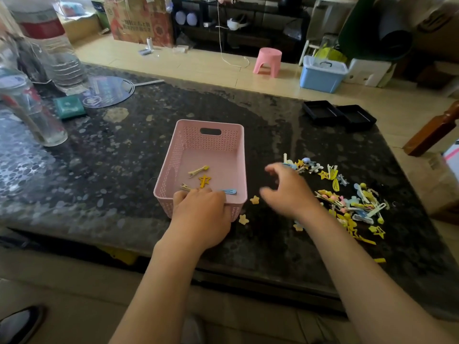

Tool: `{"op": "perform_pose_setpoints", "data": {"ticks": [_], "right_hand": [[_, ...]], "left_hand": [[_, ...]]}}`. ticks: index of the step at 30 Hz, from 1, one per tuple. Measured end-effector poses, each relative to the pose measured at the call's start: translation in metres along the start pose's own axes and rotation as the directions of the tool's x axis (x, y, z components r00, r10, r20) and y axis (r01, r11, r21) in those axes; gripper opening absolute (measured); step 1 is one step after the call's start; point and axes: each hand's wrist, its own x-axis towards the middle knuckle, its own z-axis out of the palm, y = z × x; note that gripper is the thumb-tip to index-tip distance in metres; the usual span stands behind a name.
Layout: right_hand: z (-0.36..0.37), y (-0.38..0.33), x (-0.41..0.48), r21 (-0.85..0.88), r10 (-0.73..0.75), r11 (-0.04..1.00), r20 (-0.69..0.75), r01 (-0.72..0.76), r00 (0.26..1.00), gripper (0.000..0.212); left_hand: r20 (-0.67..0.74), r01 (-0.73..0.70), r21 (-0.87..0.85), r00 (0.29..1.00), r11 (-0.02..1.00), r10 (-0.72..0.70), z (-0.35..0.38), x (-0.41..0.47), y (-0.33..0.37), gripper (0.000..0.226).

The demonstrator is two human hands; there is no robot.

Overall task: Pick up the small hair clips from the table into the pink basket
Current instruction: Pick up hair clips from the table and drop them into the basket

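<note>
The pink basket [211, 135] stands in the middle of the dark stone table. Several small clips lie in it, among them a yellow star clip [204, 181] and a blue clip [229, 191]. My left hand [201, 212] grips the basket's near rim. My right hand [289, 188] hovers just right of the basket, blurred, fingers spread, with nothing visible in it. A heap of yellow, blue and pink hair clips [352, 202] lies on the table to its right. Two loose yellow star clips [254, 199] [244, 219] lie by the basket's near right corner.
Two black trays [339, 115] sit at the far right of the table. A clear jar [32, 112], bottles, a green pouch [69, 108] and a round fan [109, 91] occupy the far left. A wooden chair part [434, 130] stands past the right edge.
</note>
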Motion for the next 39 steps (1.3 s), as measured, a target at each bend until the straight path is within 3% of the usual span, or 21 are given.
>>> {"op": "perform_pose_setpoints", "data": {"ticks": [3, 5, 11, 15, 22, 24, 27, 29, 32, 34, 36, 39], "right_hand": [[0.023, 0.016, -0.011, -0.129, 0.024, 0.992, 0.298, 0.015, 0.954, 0.094], [0.035, 0.018, -0.011, -0.227, 0.003, 0.971, 0.347, 0.081, 0.938, 0.096], [0.046, 0.012, -0.015, -0.369, -0.235, 0.879, 0.213, 0.301, 0.948, 0.034], [0.052, 0.008, -0.014, -0.300, -0.221, 0.914, 0.199, 0.275, 0.955, 0.023], [0.049, 0.000, -0.007, -0.144, -0.034, 0.988, 0.194, 0.063, 0.980, 0.014], [0.045, 0.002, -0.006, -0.114, 0.005, 0.993, 0.175, 0.015, 0.984, 0.022], [0.032, 0.007, -0.004, -0.019, 0.058, 0.998, 0.075, -0.057, 0.995, 0.020], [0.020, 0.008, 0.000, 0.109, 0.081, 0.991, -0.071, -0.073, 0.994, 0.019], [-0.001, -0.006, 0.002, 0.401, 0.082, 0.915, -0.281, 0.040, 0.956, 0.020], [-0.009, -0.021, -0.001, 0.471, 0.044, 0.872, -0.348, 0.134, 0.936, 0.016], [-0.007, -0.036, -0.006, 0.469, -0.047, 0.854, -0.363, 0.226, 0.931, 0.012], [0.004, -0.044, -0.012, 0.427, -0.195, 0.856, -0.256, 0.292, 0.947, 0.012]], "left_hand": [[-0.002, 0.010, 0.010, 1.000, 1.000, -0.010, -0.001, 0.000, 0.002, 0.024], [0.003, 0.021, 0.001, 1.000, 1.000, -0.021, -0.001, 0.000, 0.003, 0.024], [-0.027, 0.021, 0.017, 0.999, 1.000, -0.020, 0.002, -0.001, 0.002, 0.025], [-0.026, 0.024, 0.015, 0.999, 1.000, -0.023, 0.002, 0.000, 0.004, 0.021], [-0.037, 0.007, 0.011, 0.999, 1.000, -0.006, 0.003, -0.001, 0.002, 0.022], [-0.038, -0.001, 0.014, 0.999, 1.000, 0.001, 0.003, -0.001, 0.001, 0.023], [-0.030, -0.005, -0.001, 1.000, 1.000, 0.005, 0.002, -0.002, 0.000, 0.023], [-0.033, -0.008, -0.004, 0.999, 1.000, 0.008, 0.002, -0.002, 0.000, 0.022], [-0.024, -0.012, 0.006, 1.000, 1.000, 0.012, 0.000, -0.002, 0.002, 0.023], [-0.011, -0.021, 0.006, 1.000, 1.000, 0.021, 0.000, -0.003, 0.003, 0.025], [-0.006, -0.043, 0.002, 0.999, 0.999, 0.043, 0.000, -0.004, 0.006, 0.025], [-0.009, -0.072, 0.006, 0.997, 0.997, 0.072, 0.001, -0.007, 0.012, 0.024]]}}
